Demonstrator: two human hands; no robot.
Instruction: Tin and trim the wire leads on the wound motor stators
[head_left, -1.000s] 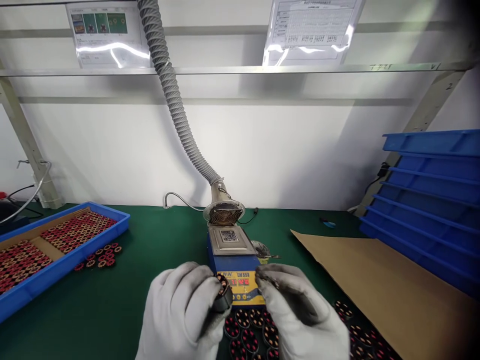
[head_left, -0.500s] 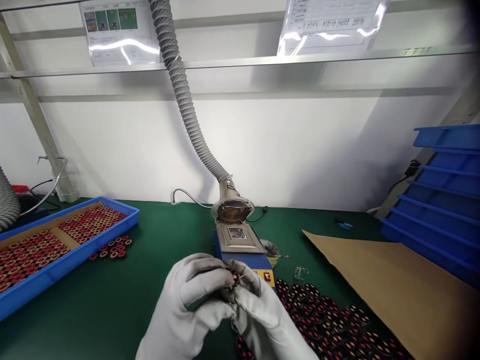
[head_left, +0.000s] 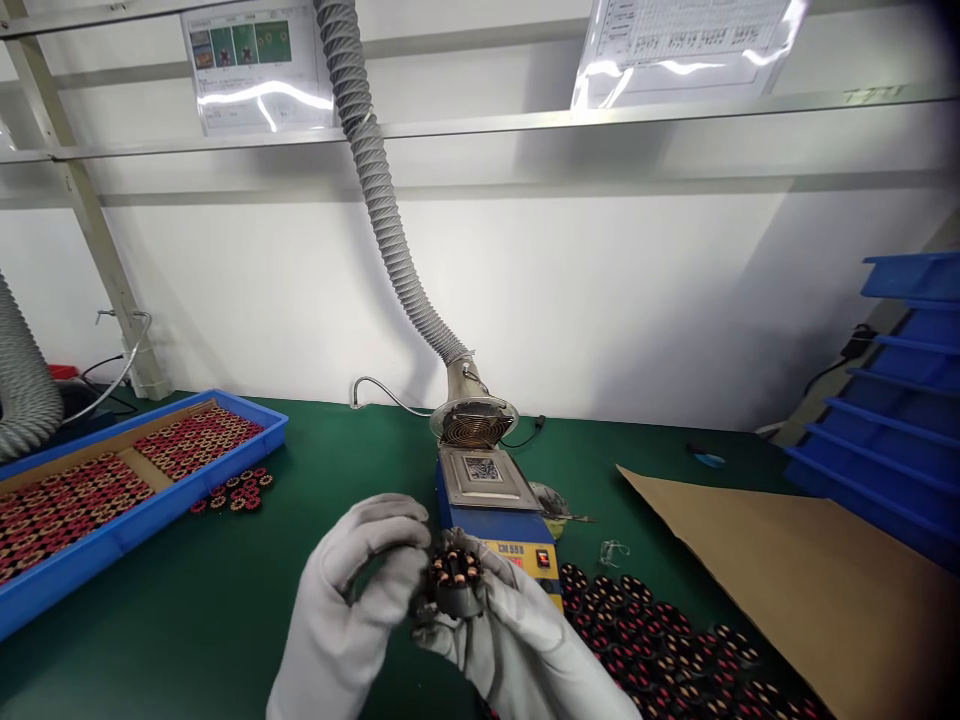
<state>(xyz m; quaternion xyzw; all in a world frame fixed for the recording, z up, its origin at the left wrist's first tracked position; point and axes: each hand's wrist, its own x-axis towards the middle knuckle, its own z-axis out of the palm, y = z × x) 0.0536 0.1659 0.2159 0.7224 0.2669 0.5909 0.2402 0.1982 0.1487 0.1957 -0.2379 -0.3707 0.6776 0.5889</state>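
the copper-wound part point(head_left: 456, 572) is pinched in the right hand's point(head_left: 517, 605) fingers; at its nine o'clock, the left hand's point(head_left: 360, 575) fingers curl, touching unclear. blue machine point(head_left: 487, 520) at one, piled parts point(head_left: 645, 632) at four, blue tray point(head_left: 150, 525) between nine and ten.

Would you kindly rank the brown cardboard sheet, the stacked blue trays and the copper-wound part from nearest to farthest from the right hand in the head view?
1. Copper-wound part: held by the right hand.
2. Brown cardboard sheet: off to the right.
3. Stacked blue trays: farther right, at the picture's edge.
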